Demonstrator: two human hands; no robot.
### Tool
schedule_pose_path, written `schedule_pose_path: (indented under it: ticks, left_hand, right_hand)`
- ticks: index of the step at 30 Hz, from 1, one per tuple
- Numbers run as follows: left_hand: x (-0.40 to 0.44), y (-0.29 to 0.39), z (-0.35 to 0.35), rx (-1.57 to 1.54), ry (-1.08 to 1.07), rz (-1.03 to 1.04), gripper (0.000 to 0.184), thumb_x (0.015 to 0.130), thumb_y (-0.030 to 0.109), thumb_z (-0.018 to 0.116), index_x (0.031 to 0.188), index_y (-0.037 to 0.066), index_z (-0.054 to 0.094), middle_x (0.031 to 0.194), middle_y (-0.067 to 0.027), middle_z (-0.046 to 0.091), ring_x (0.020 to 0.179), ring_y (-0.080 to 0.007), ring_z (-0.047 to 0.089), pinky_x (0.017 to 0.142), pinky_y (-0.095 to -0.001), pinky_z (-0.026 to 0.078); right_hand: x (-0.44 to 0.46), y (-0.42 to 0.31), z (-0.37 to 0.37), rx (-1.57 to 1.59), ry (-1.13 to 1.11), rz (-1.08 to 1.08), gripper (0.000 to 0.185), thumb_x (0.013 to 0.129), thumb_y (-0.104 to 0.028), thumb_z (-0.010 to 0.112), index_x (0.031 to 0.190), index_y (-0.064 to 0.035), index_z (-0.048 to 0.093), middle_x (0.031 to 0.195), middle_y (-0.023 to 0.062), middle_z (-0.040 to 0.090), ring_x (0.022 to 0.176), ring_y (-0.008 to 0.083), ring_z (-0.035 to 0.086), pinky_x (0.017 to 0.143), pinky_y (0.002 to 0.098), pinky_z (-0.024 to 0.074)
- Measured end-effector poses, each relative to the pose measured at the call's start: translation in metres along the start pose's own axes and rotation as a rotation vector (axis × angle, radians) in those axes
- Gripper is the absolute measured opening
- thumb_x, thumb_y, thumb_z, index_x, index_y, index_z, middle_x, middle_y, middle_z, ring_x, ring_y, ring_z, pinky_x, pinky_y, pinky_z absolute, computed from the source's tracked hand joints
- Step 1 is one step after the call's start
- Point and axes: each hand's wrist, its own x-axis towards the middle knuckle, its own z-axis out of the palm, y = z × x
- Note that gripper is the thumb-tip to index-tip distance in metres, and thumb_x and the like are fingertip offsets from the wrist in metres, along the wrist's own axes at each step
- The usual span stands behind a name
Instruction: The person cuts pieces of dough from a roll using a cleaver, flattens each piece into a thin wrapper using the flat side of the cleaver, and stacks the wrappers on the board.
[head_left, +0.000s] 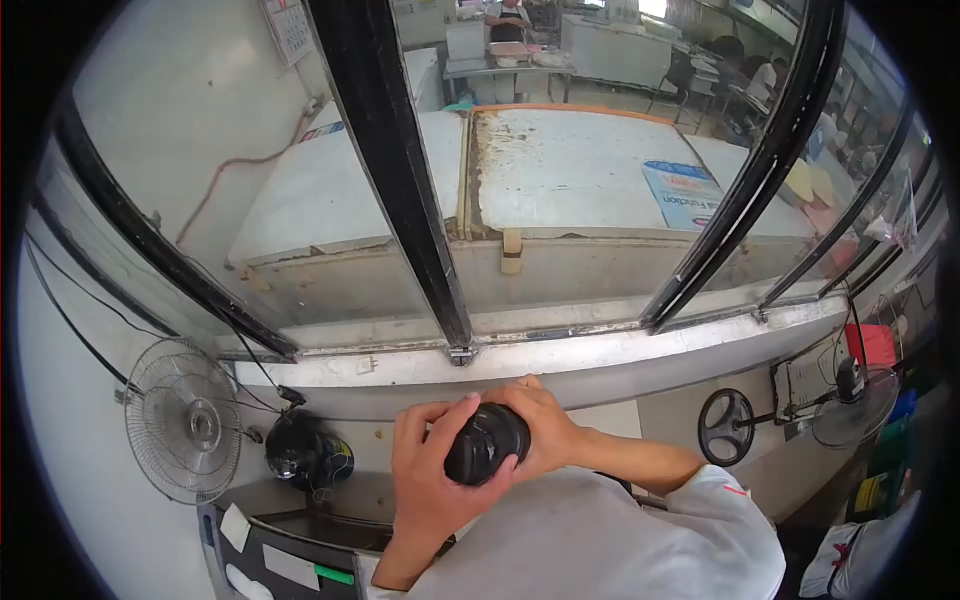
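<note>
Both of my hands meet around a round, glossy black object (487, 445) in front of my chest. Seen from above, it has a domed top with a ridge; its underside is hidden, and I cannot tell its exact kind. My left hand (430, 462) wraps its near left side, thumb along the far left edge and fingers under the near edge. The fingers of my right hand (545, 425) curl over its far right side.
A glass partition with black frames rises ahead over a white ledge (560, 355). Behind it stands a worn white chest (570, 170), and a person is farther back. A wire fan (190, 425) and a black rounded container (297, 445) are left; another fan (855, 408) stands right.
</note>
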Motion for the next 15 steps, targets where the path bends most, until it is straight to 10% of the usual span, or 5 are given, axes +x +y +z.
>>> schedule_pose_path:
  ticks: [15]
  left_hand:
    - [0.02,-0.012,-0.009,-0.199,-0.242,0.246,0.069,0.062,0.021,0.088,0.125,0.005,0.065,0.103,-0.0147,0.066,0.092,-0.0341,0.064,0.083,-0.0411,0.053]
  right_hand:
    - [-0.007,0.004,0.005,0.106,0.019,-0.086,0.074,0.054,-0.033,0.09,0.115,-0.0062,0.059,0.102,0.0097,0.068,0.088,0.031,0.063,0.085,0.0401,0.0399]
